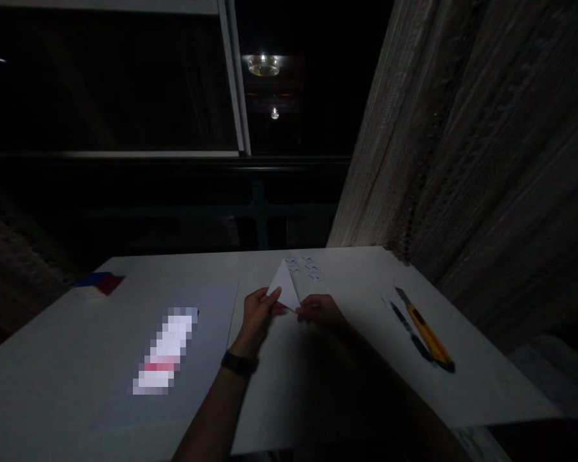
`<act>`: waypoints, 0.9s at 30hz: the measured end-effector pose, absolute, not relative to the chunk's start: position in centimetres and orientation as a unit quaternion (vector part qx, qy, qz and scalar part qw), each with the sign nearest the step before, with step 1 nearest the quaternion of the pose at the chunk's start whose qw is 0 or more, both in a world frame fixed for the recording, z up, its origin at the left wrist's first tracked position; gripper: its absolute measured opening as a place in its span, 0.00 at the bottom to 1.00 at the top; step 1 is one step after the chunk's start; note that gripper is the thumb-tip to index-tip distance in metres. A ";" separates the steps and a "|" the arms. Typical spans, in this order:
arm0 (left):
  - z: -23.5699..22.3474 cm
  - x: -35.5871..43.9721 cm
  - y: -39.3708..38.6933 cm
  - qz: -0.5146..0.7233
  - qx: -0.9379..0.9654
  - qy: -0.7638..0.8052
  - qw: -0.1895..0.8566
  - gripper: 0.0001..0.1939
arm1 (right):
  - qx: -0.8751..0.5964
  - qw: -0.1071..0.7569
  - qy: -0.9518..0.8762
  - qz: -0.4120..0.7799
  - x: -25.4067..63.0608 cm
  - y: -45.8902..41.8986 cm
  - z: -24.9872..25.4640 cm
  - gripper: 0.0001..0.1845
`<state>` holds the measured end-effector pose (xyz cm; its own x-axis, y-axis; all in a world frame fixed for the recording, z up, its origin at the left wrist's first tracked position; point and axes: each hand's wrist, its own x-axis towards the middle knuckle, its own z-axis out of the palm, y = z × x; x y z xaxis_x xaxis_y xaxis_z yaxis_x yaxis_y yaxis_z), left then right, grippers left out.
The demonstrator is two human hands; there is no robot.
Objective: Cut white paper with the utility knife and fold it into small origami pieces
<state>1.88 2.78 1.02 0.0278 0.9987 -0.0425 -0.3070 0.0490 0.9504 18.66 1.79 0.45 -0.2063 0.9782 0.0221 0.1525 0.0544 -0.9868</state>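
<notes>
Both of my hands hold a white folded paper triangle [284, 284] just above the white table [341, 359]. My left hand [259, 316], with a dark watch on its wrist, pinches the triangle's left lower edge. My right hand [322, 312] pinches its right lower corner. The triangle's point faces away from me. The room is very dark, so finger detail is hard to make out.
A yellow utility knife [426, 330] and a dark pen [409, 329] lie to the right. Small printed paper pieces [307, 266] sit beyond the triangle. A large pale sheet [125, 346] lies left, red and blue paper [101, 281] at the far left. A curtain [462, 160] hangs on the right.
</notes>
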 end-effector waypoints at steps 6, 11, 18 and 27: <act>1.3 1.7 2.8 0.573 0.379 0.389 0.613 0.19 | -0.472 0.406 -0.652 0.433 19.0 1.2 0.4 0.15; 2.1 1.3 2.4 0.567 0.386 0.390 0.614 0.20 | -0.455 0.300 -0.745 0.384 19.6 0.4 1.0 0.12; 1.9 1.2 2.7 0.605 0.343 0.373 0.614 0.16 | -0.444 0.271 -0.733 0.439 21.0 0.3 1.7 0.11; 1.5 1.9 2.7 0.638 0.321 0.385 0.585 0.19 | -0.480 0.286 -0.713 0.424 20.7 0.6 1.0 0.13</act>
